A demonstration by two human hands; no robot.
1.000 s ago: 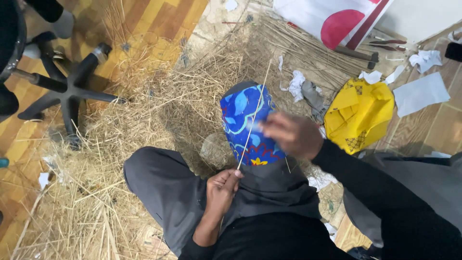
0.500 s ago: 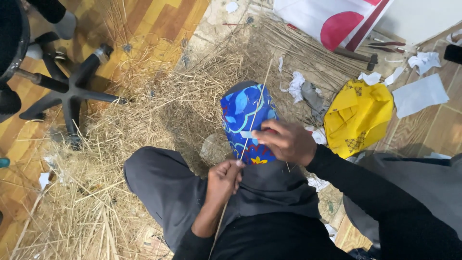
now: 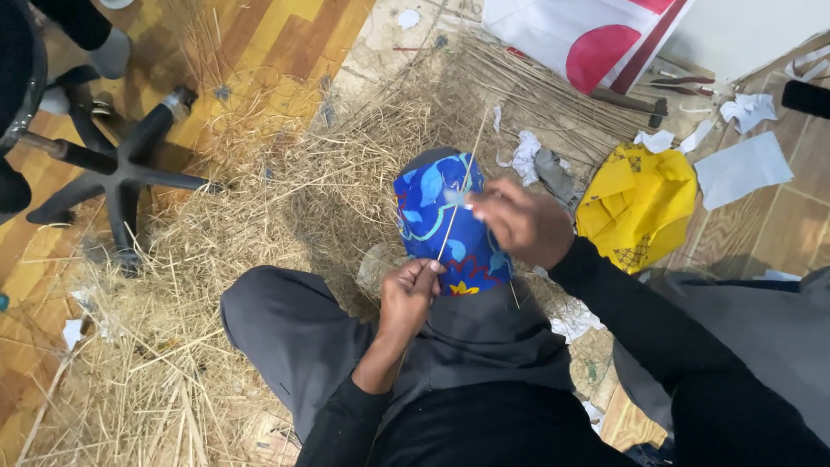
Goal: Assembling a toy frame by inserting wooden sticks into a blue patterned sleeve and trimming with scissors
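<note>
**Two hands, one straw, one blue sack**

A person sits on the floor [image 3: 285, 52] amid a wide spread of straw [image 3: 259, 199]. At the centre of the frame stands one blue patterned sack [image 3: 432, 216], between the knees. One long pale stalk [image 3: 458, 195] runs slantwise across it, from upper right down to lower left. The left hand [image 3: 411, 290], just below the sack, is pinched shut on the stalk's lower end. The right hand [image 3: 519, 225], right of centre and touching the sack's edge, has its fingers closed on the stalk higher up. The two hands are near each other but apart, joined only by the stalk.

At right lies one yellow cloth [image 3: 635, 203], crumpled. Several white paper scraps [image 3: 739, 169] sit around it; I count at least four. In the upper right leans one white board with a red disc [image 3: 596, 43]. In the upper left stands one black chair base [image 3: 121, 169], with three legs showing.
</note>
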